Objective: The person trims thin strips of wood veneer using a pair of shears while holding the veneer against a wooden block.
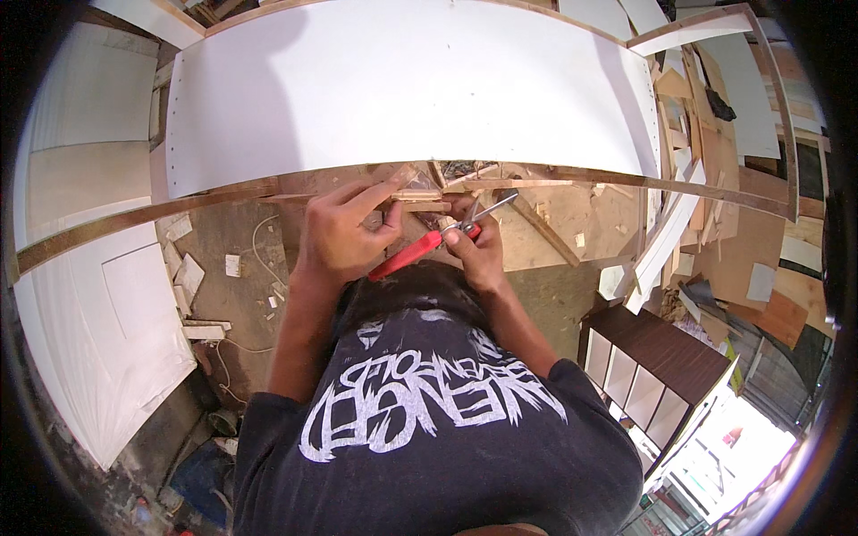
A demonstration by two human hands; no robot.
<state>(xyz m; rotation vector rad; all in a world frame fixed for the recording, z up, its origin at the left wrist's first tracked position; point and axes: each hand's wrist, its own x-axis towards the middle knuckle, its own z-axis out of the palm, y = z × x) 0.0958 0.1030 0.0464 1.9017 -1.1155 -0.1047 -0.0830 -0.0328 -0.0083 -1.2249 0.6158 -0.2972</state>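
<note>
Small wood block (416,196), pinched between left hand (340,237) fingers (380,192), pliers (429,243) beside

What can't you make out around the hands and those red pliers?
Head view only:
- Pliers tips: too small to tell what they grip.
- Small wooden block: partly covered by left hand.
- Right hand palm: turned away.
- White panel underside: hidden.

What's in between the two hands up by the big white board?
In the head view, a small wooden block sits between the left hand and the right hand, which holds red-handled pliers below the white board.
</note>
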